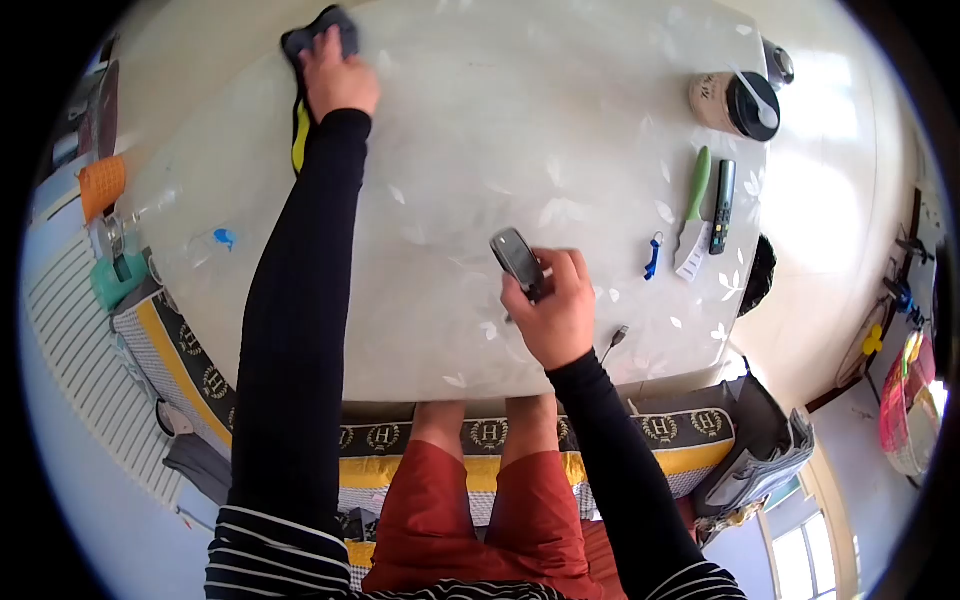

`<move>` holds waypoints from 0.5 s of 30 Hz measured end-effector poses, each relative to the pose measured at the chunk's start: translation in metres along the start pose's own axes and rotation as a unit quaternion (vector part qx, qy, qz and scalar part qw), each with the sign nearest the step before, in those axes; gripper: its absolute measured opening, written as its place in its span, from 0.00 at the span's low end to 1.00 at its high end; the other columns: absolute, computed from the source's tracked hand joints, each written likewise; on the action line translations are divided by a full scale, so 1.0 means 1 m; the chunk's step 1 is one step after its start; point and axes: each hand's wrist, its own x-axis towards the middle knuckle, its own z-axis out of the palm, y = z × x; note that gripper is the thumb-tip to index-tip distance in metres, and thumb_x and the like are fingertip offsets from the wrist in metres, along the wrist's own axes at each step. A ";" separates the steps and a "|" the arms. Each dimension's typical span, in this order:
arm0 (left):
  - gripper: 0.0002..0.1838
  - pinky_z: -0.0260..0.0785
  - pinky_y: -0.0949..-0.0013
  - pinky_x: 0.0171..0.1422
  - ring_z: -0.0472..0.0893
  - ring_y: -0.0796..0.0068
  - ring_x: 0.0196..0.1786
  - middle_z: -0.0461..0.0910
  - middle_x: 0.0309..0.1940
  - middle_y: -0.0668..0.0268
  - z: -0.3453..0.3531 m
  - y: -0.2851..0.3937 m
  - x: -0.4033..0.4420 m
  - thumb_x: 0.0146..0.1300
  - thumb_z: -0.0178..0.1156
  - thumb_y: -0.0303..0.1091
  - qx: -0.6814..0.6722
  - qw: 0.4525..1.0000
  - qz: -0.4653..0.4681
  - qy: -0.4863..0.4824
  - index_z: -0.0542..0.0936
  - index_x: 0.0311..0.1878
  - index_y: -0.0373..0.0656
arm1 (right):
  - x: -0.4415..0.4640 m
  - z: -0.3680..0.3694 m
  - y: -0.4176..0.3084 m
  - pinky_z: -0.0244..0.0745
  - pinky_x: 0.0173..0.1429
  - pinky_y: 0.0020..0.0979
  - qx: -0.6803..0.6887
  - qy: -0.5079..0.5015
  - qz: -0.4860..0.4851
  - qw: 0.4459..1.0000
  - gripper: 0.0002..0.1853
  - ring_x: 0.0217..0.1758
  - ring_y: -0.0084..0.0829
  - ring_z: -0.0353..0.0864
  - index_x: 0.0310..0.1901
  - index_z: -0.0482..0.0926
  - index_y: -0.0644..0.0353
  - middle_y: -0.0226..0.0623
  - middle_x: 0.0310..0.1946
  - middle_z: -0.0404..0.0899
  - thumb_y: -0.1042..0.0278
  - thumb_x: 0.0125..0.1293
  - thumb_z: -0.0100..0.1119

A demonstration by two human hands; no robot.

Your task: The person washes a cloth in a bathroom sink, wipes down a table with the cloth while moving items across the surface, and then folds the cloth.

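My left hand (340,82), slightly blurred, is at the far left edge of the table, its fingers closed on a dark grey, soft-looking cloth (300,40) with a bright yellow part running down beside my wrist. Close to the middle of the table, my right hand (560,310) grips a small dark grey device (515,255) with a rounded end and a lighter rim; its exact kind is unclear. A USB plug (620,335) on a thin dark cable lies just right of that wrist.
On the right are a green-handled knife (698,190), a black remote control (723,205), a blue keyring piece (653,257) and a dark-lidded jar (720,103) with a white spoon (760,100) on top. A blue scrap (224,238) lies on the left of the pale table (450,150).
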 end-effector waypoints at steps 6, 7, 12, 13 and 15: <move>0.29 0.58 0.52 0.81 0.65 0.40 0.77 0.72 0.71 0.46 0.059 0.145 0.010 0.64 0.55 0.22 -0.083 0.976 0.191 -0.056 0.74 0.70 0.37 | -0.083 -0.026 0.053 0.74 0.29 0.27 -0.018 0.012 0.118 0.993 0.17 0.23 0.25 0.76 0.46 0.80 0.67 0.38 0.42 0.78 0.71 0.57 0.74; 0.29 0.58 0.52 0.81 0.66 0.40 0.76 0.74 0.70 0.46 0.061 0.170 0.003 0.64 0.55 0.22 -0.106 0.965 0.226 -0.084 0.74 0.71 0.37 | -0.095 -0.028 0.057 0.73 0.29 0.27 -0.022 0.016 0.128 0.991 0.17 0.23 0.25 0.76 0.46 0.80 0.67 0.38 0.43 0.78 0.71 0.57 0.74; 0.24 0.64 0.51 0.76 0.72 0.44 0.71 0.78 0.66 0.50 0.070 0.223 -0.062 0.66 0.55 0.27 -0.160 0.891 0.403 -0.133 0.79 0.65 0.40 | -0.128 -0.036 0.058 0.79 0.34 0.34 -0.017 0.029 0.211 0.977 0.19 0.26 0.34 0.82 0.48 0.81 0.65 0.41 0.45 0.79 0.70 0.57 0.73; 0.28 0.58 0.51 0.82 0.67 0.44 0.77 0.74 0.72 0.52 0.064 0.222 -0.076 0.64 0.53 0.26 -0.195 0.875 0.401 -0.190 0.77 0.69 0.42 | -0.131 -0.037 0.059 0.79 0.34 0.34 -0.013 0.042 0.218 0.975 0.18 0.26 0.33 0.82 0.48 0.81 0.65 0.40 0.45 0.79 0.70 0.57 0.73; 0.26 0.59 0.51 0.82 0.69 0.49 0.76 0.76 0.70 0.53 0.038 0.213 -0.108 0.62 0.53 0.24 -0.173 0.852 0.430 -0.242 0.80 0.65 0.41 | -0.136 -0.037 0.059 0.79 0.34 0.34 -0.004 0.066 0.230 0.971 0.18 0.26 0.32 0.81 0.47 0.80 0.65 0.39 0.45 0.78 0.70 0.57 0.73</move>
